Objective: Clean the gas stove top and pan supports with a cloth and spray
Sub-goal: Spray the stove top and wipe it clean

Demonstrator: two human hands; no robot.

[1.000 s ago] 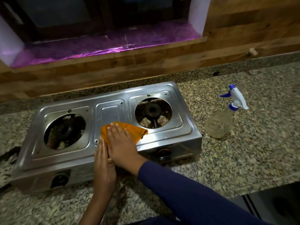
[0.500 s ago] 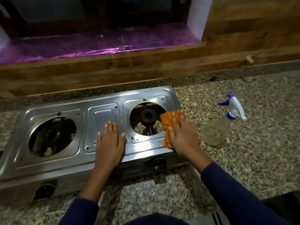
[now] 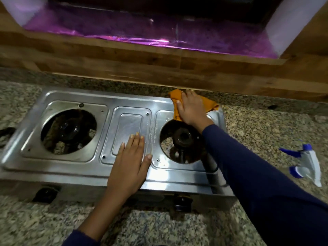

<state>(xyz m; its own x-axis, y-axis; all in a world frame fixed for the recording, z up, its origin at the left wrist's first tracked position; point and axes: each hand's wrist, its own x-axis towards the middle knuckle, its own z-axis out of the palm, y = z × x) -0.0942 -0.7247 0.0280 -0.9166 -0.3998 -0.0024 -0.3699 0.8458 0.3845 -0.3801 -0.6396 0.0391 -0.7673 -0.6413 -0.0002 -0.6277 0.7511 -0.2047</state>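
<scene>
Speckled granite countertop [image 3: 266,125] ran below a wooden wall strip [image 3: 159,68], and beyond that we saw a sill lined with purple foil [image 3: 142,32]. On the counter sat the steel two-burner gas stove [image 3: 131,102], with two dark knobs [image 3: 45,192] on its near face. We saw the left burner [image 3: 68,131] and the right burner [image 3: 184,138] down in their round openings.

We found the right hand [image 3: 192,110] at the far right corner of the stove top. It pressed an orange cloth [image 3: 209,103] flat against the steel, fingers laid close together over the fabric rather than curled around it. Cloth edges stuck out on the far side and to the right of the hand.

We saw the left hand [image 3: 131,164] resting palm down on the raised centre panel between the burners, fingers straight and together, thumb spread to the right, holding nothing.

Well apart to the right, a blue-and-white spray bottle [image 3: 308,166] was on the granite. It was blurred, and we could not tell whether it stood or lay.
</scene>
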